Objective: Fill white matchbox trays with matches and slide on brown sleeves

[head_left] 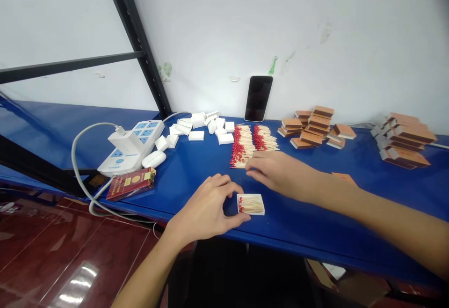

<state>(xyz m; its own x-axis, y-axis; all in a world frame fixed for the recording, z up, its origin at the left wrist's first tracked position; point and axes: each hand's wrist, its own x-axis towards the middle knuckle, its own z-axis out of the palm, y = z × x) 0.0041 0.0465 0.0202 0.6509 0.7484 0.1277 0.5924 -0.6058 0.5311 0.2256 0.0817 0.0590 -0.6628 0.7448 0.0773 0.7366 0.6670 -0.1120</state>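
My left hand grips a small white matchbox tray near the front of the table, thumb on its near side and index finger at its far left corner. Red-headed matches lie inside the tray, heads to the left. Behind it, my right hand reaches to the loose matches, its fingers curled toward the thumb; whether a match is between them is hidden. Those matches form two heaps, a left heap and a right heap, with the heads mostly to the left.
Several empty-looking white trays lie at the back left. Brown matchbox sleeves and boxes are stacked at the right, with another stack farther out. A phone leans on the wall. A power strip and red packet sit left.
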